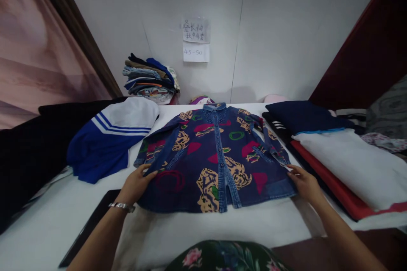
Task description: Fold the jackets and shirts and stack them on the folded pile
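Note:
A dark blue patterned shirt (pixel 203 148) with a denim collar and button front lies spread out face up, collar away from me. My left hand (pixel 138 184), with a metal band at the wrist, grips its left side edge near the hem, fingers over the cloth. On the opposite side my right hand (pixel 303 182) pinches the shirt's right edge between thumb and fingers. The front is closed along most of the placket and parts at the bottom. Both sleeves lie alongside the body, partly tucked behind it.
Beside the shirt on the left lies a blue and white garment (pixel 108 135) over black clothing (pixel 41 148). Folded clothes (pixel 349 148) are piled at the right. A stack of folded garments (pixel 149 78) stands at the back, near handwritten paper signs (pixel 196 40) on the wall.

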`<state>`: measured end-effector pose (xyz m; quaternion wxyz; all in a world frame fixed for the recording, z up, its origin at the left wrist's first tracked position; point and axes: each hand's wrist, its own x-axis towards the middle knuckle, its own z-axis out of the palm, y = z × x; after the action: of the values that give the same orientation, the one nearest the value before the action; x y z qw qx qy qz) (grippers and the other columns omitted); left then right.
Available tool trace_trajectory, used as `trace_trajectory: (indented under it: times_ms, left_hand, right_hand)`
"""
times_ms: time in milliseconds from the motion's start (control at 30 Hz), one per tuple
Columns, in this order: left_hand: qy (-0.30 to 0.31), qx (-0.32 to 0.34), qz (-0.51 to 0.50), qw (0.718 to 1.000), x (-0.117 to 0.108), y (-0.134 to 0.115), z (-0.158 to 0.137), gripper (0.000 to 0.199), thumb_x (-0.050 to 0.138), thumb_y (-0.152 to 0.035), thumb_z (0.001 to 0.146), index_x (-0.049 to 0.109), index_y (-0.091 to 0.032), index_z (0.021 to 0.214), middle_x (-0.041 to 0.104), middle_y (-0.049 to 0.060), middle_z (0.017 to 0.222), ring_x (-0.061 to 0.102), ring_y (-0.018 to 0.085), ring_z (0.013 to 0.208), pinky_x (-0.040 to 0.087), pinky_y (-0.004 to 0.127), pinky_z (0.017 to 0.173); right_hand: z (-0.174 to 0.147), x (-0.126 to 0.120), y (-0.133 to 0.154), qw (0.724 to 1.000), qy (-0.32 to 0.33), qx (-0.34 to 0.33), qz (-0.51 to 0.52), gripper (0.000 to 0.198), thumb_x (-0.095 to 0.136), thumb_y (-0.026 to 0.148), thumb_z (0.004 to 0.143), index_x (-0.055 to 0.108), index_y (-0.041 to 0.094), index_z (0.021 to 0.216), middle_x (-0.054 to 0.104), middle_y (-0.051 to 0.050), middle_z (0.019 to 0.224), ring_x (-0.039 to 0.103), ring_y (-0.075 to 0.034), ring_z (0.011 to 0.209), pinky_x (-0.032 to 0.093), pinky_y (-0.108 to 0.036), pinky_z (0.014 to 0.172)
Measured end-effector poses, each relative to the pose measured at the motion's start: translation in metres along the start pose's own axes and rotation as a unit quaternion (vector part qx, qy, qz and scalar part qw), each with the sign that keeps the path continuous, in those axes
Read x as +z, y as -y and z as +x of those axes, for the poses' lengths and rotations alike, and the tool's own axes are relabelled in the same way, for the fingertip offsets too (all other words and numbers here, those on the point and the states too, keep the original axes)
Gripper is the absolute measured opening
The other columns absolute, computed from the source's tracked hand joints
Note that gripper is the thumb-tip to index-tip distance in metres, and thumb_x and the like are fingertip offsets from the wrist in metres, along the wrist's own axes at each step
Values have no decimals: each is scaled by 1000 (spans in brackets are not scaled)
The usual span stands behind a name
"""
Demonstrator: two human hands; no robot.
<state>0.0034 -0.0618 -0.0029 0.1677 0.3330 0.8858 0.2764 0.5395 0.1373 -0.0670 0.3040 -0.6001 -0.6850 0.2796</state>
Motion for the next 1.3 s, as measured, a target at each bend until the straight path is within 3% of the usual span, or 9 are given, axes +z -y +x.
trace_trajectory:
  times_ms: [100,200,400,500,600,833,1033,1167,1300]
  left_hand:
    - [44,-8,-3,999,1,9,-5,43,59,-43,74,63,-21,111,72,7,99,69,27,87,54,34,73]
    - [95,-26,15,995,9,19,-6,44,56,-44,75,63,-19,110,72,8,93,69,26,82,53,32,69]
    - [80,-18,120,989,15,30,-9,49,47,-51,81,61,-19,115,73,9,91,69,28,85,50,34,70]
    - [69,-3,154,986,15,22,-17,49,43,-52,82,62,-19,113,72,10,97,67,30,91,49,36,75]
    - [64,26,119,991,18,10,-22,49,42,-55,82,64,-18,106,70,11,107,64,30,102,48,35,84]
    - [42,12,103,994,13,-5,-5,48,30,-51,90,66,-20,94,72,11,101,64,28,101,46,35,85]
    - [-95,-67,170,979,1,-7,20,52,44,-53,85,52,-15,121,59,19,124,62,34,107,47,40,81]
    - [-80,-110,156,978,0,1,45,60,50,-51,83,47,-10,126,55,24,128,59,34,111,46,40,85]
    - [-71,-130,146,978,-2,13,68,49,54,-48,80,58,-11,112,61,23,121,60,33,111,47,38,84]
  right_hand:
    - [-10,-10,-7,1000,8,23,16,45,52,44,71,66,16,104,66,-8,82,60,-20,63,47,-30,57]
    - [-19,-9,-7,998,32,-2,-58,40,46,40,71,70,19,96,69,-9,86,64,-24,76,50,-34,70]
    - [-16,-10,-4,984,65,-58,-154,44,41,39,80,66,18,108,68,-9,93,65,-24,82,50,-37,78]
    - [-7,-6,6,985,31,-102,-138,47,42,47,83,64,18,113,66,-12,106,64,-26,94,51,-40,85]
    - [3,12,31,978,17,-189,-92,46,45,50,85,64,19,113,63,-13,119,58,-28,113,44,-44,101]
    - [18,81,96,932,129,-325,-98,48,42,50,91,56,25,129,43,-8,146,33,-27,138,30,-50,112]
    - [25,117,80,895,178,-317,-257,55,40,56,90,51,29,136,37,-6,150,25,-31,141,23,-58,112]
    - [24,120,72,893,174,-316,-268,57,38,59,90,49,28,137,35,-5,151,25,-30,142,24,-57,112]
    - [24,119,72,898,175,-310,-257,56,39,58,90,51,27,136,36,-5,150,27,-29,141,24,-55,113]
